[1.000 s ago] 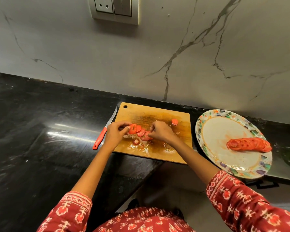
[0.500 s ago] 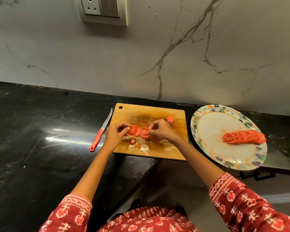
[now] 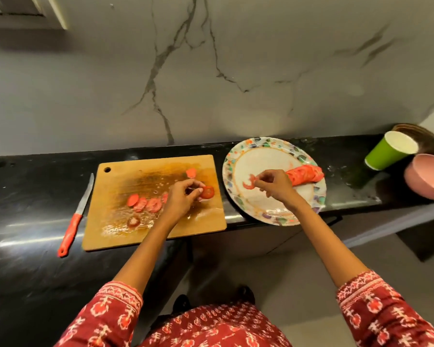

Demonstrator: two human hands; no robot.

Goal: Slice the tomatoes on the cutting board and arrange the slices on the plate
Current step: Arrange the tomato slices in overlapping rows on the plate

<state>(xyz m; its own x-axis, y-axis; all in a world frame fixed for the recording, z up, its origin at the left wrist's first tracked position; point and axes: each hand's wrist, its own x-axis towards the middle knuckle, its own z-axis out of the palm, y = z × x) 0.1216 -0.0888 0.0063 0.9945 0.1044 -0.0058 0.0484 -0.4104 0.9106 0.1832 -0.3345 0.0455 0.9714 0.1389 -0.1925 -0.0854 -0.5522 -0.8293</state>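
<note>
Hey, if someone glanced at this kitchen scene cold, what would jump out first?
Probably the right hand pinching a tomato slice over the patterned plate, beside a row of slices already there. Next, the left hand holding another slice on the wet cutting board.

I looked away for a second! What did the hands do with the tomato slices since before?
The right hand left the wooden cutting board and moved right over the flowery round plate, pinching a thin red tomato slice. The left hand shifted right on the board, holding another round slice. The red-handled knife and the row of slices on the plate stayed put.
</note>
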